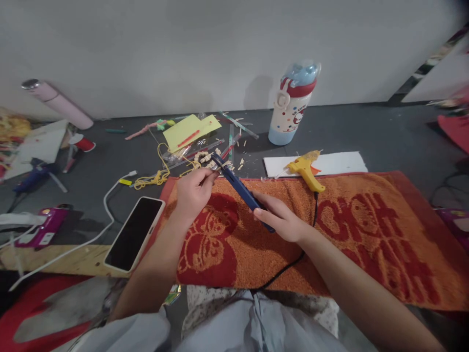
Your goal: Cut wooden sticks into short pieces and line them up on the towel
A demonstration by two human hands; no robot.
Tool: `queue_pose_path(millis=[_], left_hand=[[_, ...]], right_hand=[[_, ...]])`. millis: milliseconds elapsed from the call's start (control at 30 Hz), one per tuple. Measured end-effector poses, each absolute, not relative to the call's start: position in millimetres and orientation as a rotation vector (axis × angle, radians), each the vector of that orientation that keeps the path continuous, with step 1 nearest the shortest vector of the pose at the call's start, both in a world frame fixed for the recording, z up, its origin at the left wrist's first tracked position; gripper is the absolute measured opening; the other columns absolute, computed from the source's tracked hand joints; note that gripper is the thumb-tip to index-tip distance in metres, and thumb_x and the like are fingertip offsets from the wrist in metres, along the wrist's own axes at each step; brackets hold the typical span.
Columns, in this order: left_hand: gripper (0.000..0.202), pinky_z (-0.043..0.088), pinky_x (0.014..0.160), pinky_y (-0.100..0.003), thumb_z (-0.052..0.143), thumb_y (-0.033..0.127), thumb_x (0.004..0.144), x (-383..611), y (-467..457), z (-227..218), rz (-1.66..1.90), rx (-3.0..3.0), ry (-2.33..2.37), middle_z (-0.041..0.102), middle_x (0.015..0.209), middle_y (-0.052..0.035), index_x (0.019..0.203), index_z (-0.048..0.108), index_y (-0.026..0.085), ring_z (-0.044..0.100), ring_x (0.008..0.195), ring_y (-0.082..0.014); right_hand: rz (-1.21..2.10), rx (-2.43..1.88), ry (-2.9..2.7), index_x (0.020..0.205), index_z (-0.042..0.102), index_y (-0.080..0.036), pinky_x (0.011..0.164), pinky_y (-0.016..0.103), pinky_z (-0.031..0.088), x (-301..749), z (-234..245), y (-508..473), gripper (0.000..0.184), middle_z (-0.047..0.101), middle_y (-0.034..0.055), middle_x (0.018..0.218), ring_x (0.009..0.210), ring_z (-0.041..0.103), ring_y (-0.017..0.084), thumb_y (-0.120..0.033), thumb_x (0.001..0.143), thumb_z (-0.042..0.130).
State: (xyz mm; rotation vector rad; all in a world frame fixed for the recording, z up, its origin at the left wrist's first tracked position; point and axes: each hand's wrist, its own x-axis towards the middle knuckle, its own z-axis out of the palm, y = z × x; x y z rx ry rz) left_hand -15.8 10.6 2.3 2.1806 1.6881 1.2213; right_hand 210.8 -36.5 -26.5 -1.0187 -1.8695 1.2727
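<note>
My right hand (276, 215) is wrapped round the lower end of a long dark blue tool (240, 188), whose exact kind I cannot make out. The tool slants up and left above the orange and red towel (264, 254). Close to its far tip, my left hand (195, 192) is closed in a pinch. A thin pale piece seems to be between its fingers, but it is too small to name. Just beyond the tip lie small beige pieces (202, 157), partly hidden by the hand and tool.
A yellow glue gun (308, 168) rests across a white board (348, 162) and the towel. Behind stands a patterned bottle (293, 105). Yellow paper (190, 132), yellow string (154, 179) and plastic scraps lie farther left. A phone (135, 233) and a white cable (106, 205) are at the left.
</note>
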Motion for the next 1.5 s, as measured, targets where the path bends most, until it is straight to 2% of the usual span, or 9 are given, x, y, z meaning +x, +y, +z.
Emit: queue_pose_path(millis=[133, 367, 700, 967, 1100, 1233, 1400, 1500], left_hand=[[0.025, 0.038, 0.053, -0.019, 0.056, 0.022, 0.081, -15.2, 9.3, 4.3, 1.221, 2.191, 1.665, 0.061, 0.053, 0.0027, 0.057, 0.058, 0.018, 0.054, 0.052, -0.0084], [0.022, 0.040, 0.054, -0.019, 0.054, 0.021, 0.082, -16.3, 8.1, 4.9, 1.234, 2.170, 1.604, 0.065, 0.057, 0.0021, 0.061, 0.061, 0.018, 0.058, 0.054, -0.0090], [0.026, 0.040, 0.056, -0.020, 0.052, 0.021, 0.083, -17.9, 9.0, 2.9, 1.195, 2.281, 1.647, 0.062, 0.056, 0.0014, 0.057, 0.056, 0.018, 0.058, 0.056, -0.0099], [0.021, 0.039, 0.058, -0.022, 0.051, 0.024, 0.084, -19.3, 10.5, -3.3, 1.188, 2.399, 1.715, 0.062, 0.061, 0.0005, 0.066, 0.060, 0.020, 0.058, 0.060, -0.0116], [0.025, 0.039, 0.057, -0.022, 0.052, 0.024, 0.084, -17.8, 9.5, 0.3, 1.144, 2.323, 1.715, 0.061, 0.058, 0.0009, 0.061, 0.057, 0.019, 0.057, 0.058, -0.0112], [0.028, 0.037, 0.054, -0.022, 0.053, 0.024, 0.083, -20.1, 10.8, 7.8, 1.107, 2.188, 1.603, 0.061, 0.054, 0.0014, 0.056, 0.057, 0.017, 0.055, 0.052, -0.0098], [0.024, 0.041, 0.054, -0.022, 0.053, 0.026, 0.083, -28.1, 15.9, 9.8, 1.020, 2.037, 1.464, 0.063, 0.053, 0.0013, 0.064, 0.065, 0.017, 0.057, 0.051, -0.0105], [0.023, 0.042, 0.052, -0.021, 0.055, 0.029, 0.083, -32.1, 17.9, 7.8, 1.015, 1.960, 1.394, 0.063, 0.052, 0.0015, 0.067, 0.067, 0.018, 0.055, 0.048, -0.0098]], right_hand=[[1.213, -0.964, -1.916, 0.130, 0.050, -0.017, 0.095, 0.043, 0.046, 211.4, -32.2, -35.4, 0.054, 0.062, 0.0129, 0.123, 0.111, 0.058, 0.030, -0.053, 0.090, 0.046], [1.132, -0.958, -1.978, 0.135, 0.044, -0.016, 0.099, 0.047, 0.044, 214.1, -33.0, -34.8, 0.057, 0.057, 0.0158, 0.131, 0.119, 0.055, 0.032, -0.052, 0.091, 0.045], [1.020, -0.989, -2.038, 0.135, 0.045, -0.015, 0.097, 0.046, 0.046, 212.1, -33.7, -35.6, 0.055, 0.061, 0.0170, 0.126, 0.115, 0.058, 0.031, -0.051, 0.093, 0.042], [1.100, -1.008, -1.972, 0.125, 0.053, -0.014, 0.086, 0.041, 0.051, 206.4, -30.1, -38.8, 0.050, 0.069, 0.0136, 0.109, 0.098, 0.065, 0.028, -0.050, 0.094, 0.041], [1.078, -1.016, -1.950, 0.131, 0.050, -0.016, 0.093, 0.044, 0.048, 208.2, -34.6, -37.6, 0.055, 0.064, 0.0139, 0.122, 0.110, 0.061, 0.031, -0.053, 0.091, 0.044], [1.066, -1.005, -2.013, 0.134, 0.046, -0.014, 0.097, 0.046, 0.046, 212.4, -36.1, -34.8, 0.058, 0.061, 0.0171, 0.127, 0.116, 0.058, 0.032, -0.053, 0.091, 0.044], [1.019, -0.996, -2.061, 0.137, 0.042, -0.011, 0.100, 0.047, 0.044, 216.9, -36.5, -33.1, 0.063, 0.057, 0.0202, 0.132, 0.119, 0.055, 0.033, -0.053, 0.090, 0.046], [1.001, -0.981, -2.081, 0.138, 0.040, -0.014, 0.099, 0.047, 0.044, 218.3, -36.6, -32.6, 0.062, 0.057, 0.0190, 0.131, 0.118, 0.056, 0.032, -0.053, 0.090, 0.046]])
